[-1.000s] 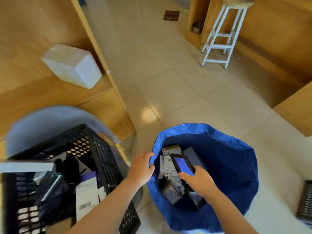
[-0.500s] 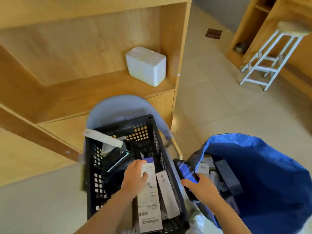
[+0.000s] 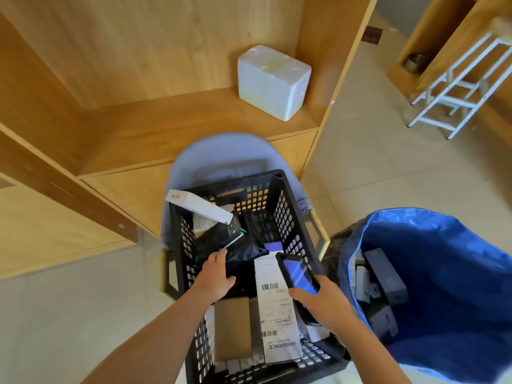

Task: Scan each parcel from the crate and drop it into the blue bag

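Note:
A black slatted crate [image 3: 288,214] sits on a grey chair and holds several parcels. Among them are a white box with barcode labels [image 3: 275,306], a brown cardboard box [image 3: 232,328], a long white box [image 3: 199,205] and dark plastic mailers [image 3: 219,242]. My left hand [image 3: 214,275] reaches down into the crate with its fingers on a dark mailer; the grip itself is hidden. My right hand [image 3: 321,300] holds a phone scanner [image 3: 297,273] with a lit blue screen over the white labelled box. The open blue bag [image 3: 457,300] stands to the right with several grey boxes inside.
A wooden shelf unit [image 3: 166,126] stands behind the crate with a white foam box [image 3: 273,81] on it. A white stool [image 3: 460,87] stands at the far right on the tiled floor [image 3: 365,162].
My left hand has moved from the white labelled box to the dark mailer further back. My right hand has brought the phone from the bag's edge over the crate. The view has tilted toward the crate.

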Available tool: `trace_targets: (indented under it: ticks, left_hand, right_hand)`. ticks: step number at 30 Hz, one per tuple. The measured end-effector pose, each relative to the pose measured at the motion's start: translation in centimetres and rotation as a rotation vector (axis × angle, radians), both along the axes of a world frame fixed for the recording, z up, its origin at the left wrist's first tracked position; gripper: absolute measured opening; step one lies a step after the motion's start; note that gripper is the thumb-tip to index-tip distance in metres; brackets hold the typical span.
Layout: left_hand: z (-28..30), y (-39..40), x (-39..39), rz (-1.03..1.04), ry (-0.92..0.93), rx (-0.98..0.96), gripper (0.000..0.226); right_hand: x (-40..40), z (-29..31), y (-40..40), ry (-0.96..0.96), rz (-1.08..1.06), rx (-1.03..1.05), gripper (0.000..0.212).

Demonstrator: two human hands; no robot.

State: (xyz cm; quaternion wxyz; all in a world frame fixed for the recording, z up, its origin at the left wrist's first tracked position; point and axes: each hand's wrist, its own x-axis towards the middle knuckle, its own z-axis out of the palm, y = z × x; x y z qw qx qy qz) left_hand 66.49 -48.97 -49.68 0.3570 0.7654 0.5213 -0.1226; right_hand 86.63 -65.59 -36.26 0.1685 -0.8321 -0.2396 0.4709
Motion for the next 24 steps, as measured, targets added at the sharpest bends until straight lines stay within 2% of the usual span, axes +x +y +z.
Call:
trace_targets:
  ticks: [6,11,19,24]
  left_hand:
    - [-1.3,-0.3,2.1,0.032,0.107,0.132,0.088]
    - [-2.6,-1.8,3.1,0.136,0.162,0.263,0.09]
    - [-4.5,-1.2,4.0,0.231,0.13,0.371,0.074]
    - [-5.2,-1.4,4.3,0.257,0.024,0.393,0.064]
  right_hand:
    - [0.0,-0.9,0.7,-0.022,0.001,-0.043,0.053]
    - [0.4,-1.1,0.9,-0.015,-0.002,-0.052,0.043]
    - [1.1,-1.2,0.6,-0.039,0.008,-0.045,0.035]
    - [1.4,-1.3,-0.1,-0.044,0.021,-0.053,0.037]
